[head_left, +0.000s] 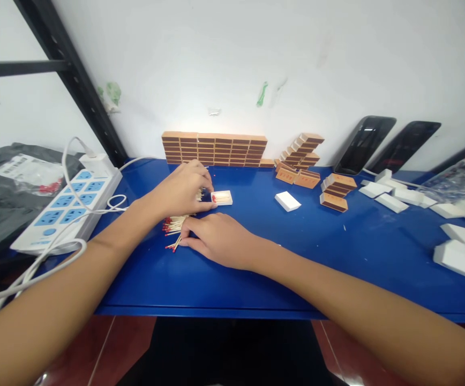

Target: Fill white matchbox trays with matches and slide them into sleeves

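Observation:
A small white matchbox tray (223, 198) with some red-headed matchsticks in it lies on the blue table. My left hand (186, 187) curls at its left end, thumb and finger closed against the tray's corners. Pale sticks show in the gap under that palm, partly hidden. Nearer to me, a loose pile of matchsticks (173, 225) with red heads spreads over the table. My right hand (212, 236) reaches in from the right, thumb and forefinger pinching a few matchsticks at the pile's near edge. Its other fingers are tucked out of sight.
Stacked matchboxes (216, 150) form a wall at the back, with a leaning stack (302, 150) and a small pile (337, 192) to its right. A white tray (287, 201) lies alone. More white trays (461, 260) scatter right. Two phones (365, 145) lean back. A power strip (72, 209) with cables stands left.

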The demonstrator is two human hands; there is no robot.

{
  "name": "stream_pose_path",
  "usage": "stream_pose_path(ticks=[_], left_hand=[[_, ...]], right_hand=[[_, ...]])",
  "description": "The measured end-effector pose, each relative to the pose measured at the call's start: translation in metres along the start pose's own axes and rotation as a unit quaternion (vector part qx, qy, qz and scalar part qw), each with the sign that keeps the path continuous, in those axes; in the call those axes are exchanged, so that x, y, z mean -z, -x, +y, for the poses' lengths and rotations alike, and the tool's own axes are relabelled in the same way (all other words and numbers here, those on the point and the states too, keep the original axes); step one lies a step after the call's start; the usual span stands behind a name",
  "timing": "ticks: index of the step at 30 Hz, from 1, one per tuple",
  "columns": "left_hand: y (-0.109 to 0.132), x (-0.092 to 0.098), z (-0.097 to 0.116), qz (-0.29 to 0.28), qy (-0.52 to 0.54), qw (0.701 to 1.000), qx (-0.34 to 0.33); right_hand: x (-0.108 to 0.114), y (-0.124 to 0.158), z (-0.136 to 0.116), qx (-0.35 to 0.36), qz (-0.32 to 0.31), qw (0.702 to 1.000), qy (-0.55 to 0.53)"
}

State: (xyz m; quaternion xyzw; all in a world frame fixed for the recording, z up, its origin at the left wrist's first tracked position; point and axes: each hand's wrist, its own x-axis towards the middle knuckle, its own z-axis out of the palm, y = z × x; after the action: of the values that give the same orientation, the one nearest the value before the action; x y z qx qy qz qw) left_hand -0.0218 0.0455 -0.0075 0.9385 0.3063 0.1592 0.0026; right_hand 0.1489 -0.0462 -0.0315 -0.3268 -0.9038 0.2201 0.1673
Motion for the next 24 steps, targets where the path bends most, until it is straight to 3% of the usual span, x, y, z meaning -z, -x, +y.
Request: stream_pose_path(ticks=[24], left_hand=[[-0.0002, -0.0001, 0.0012, 0.001, 0.003, 1.0, 0.001]], right_hand=[[0.0013, 0.0037, -0.0071, 0.002, -0.035, 0.996, 0.084]])
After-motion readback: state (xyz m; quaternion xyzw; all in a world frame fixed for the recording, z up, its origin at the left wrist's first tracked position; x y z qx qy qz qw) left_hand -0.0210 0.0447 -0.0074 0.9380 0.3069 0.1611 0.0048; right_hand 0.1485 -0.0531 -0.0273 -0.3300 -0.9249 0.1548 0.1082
